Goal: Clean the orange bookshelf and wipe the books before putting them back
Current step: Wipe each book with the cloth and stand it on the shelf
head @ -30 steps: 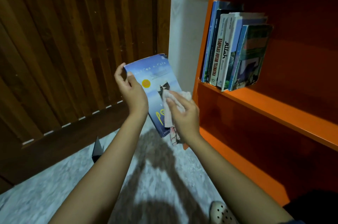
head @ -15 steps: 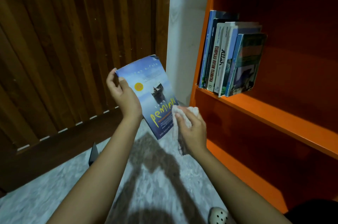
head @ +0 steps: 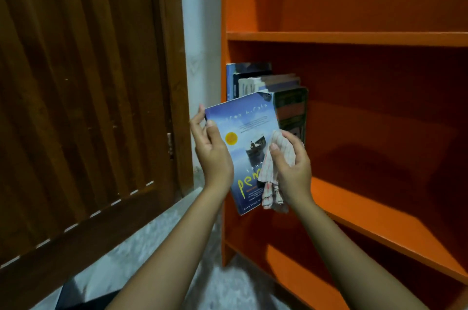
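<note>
The left hand is pinching the book by its upper edge — ideally bracing it stiff — while just right of it the right hand is pressing a clutched cloth to the cover, before the shelf.

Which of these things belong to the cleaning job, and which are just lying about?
Part of the job: blue book in the left hand; cloth in the right hand; orange bookshelf; shelved books.
Just there: wooden door; white wall; pale floor.
</note>
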`<action>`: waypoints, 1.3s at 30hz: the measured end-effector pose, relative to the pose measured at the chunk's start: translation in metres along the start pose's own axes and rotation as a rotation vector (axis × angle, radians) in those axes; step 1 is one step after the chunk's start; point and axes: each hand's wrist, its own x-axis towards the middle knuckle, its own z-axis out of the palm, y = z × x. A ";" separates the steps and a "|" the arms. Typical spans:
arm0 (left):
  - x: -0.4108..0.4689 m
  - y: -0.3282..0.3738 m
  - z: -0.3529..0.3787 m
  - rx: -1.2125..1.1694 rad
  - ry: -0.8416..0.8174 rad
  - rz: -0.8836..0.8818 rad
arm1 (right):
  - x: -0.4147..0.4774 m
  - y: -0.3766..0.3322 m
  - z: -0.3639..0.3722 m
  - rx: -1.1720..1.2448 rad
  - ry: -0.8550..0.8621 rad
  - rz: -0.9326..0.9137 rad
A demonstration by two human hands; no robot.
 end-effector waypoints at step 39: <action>0.012 -0.093 0.086 0.796 -0.460 0.263 | 0.091 0.089 -0.035 0.001 0.261 0.202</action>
